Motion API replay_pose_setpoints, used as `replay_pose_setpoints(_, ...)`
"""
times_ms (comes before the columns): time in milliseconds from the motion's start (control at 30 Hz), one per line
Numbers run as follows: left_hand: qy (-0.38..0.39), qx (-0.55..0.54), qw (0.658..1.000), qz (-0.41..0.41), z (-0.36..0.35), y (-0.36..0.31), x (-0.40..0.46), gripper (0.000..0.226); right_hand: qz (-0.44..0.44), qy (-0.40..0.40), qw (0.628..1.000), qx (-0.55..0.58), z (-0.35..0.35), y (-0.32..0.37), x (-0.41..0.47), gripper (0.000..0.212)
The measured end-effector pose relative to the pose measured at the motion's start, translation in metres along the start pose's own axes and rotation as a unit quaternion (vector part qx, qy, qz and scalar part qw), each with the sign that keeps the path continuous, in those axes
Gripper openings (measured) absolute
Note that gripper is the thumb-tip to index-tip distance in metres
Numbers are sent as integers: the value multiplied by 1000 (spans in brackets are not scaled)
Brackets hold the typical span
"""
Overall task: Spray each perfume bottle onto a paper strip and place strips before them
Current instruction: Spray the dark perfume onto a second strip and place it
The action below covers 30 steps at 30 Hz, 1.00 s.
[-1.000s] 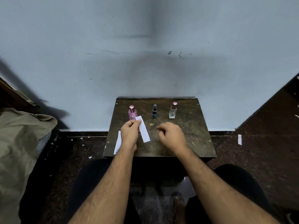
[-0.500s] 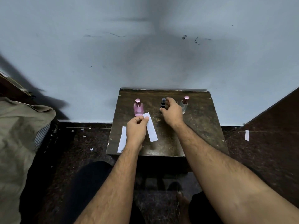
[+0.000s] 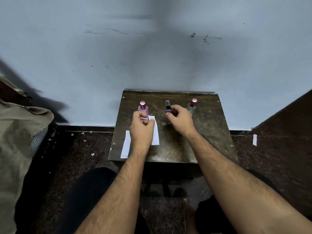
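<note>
Dark blue bottle (image 3: 168,110): being gripped upright by the right hand (image 3: 181,120), in the middle of the bottle row at the back of the bench (image 3: 211,132).
Right hand fingers (image 3: 173,109): being curled round the bottle's body, thumb toward the person, forearm being reached in from the lower right.
Paper strip (image 3: 155,132): being pinched at its far end by the left hand (image 3: 141,130), just before the pink bottle (image 3: 143,110).
Left hand: being held knuckles-up, fingers curled tight on the strip.
Clear bottle (image 3: 192,106): being left standing to the right, apart from both hands.
Second strip (image 3: 125,145): being left lying flat at the bench's left edge.
</note>
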State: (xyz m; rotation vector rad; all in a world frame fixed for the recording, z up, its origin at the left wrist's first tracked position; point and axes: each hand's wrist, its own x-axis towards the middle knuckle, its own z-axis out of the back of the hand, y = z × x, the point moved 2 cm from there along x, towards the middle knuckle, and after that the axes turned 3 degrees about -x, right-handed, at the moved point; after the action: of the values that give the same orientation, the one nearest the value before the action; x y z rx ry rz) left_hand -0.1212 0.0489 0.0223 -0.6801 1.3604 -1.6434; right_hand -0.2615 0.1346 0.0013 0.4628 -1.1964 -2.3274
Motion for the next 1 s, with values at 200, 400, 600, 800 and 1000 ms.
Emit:
replay_pose_setpoints(200,32,69,997,-30,2,-7,-2,9,46,75,995,46,14,2,-26,16)
replay_pose_setpoints(400,67,128,988,-62,11,-17,-4,20,68,104,991,48,20,2,-49,22)
replay_pose_setpoints(600,121,111,983,-77,10,-26,-11,21,104,125,986,40,26,10,-68,21)
replay_pose_setpoints(800,138,118,980,-80,12,-31,-16,17,122,81,989,25,33,15,-80,13)
replay_pose_setpoints(1000,88,167,978,-83,9,-39,-27,24,154,-10,988,-16,33,24,-90,11)
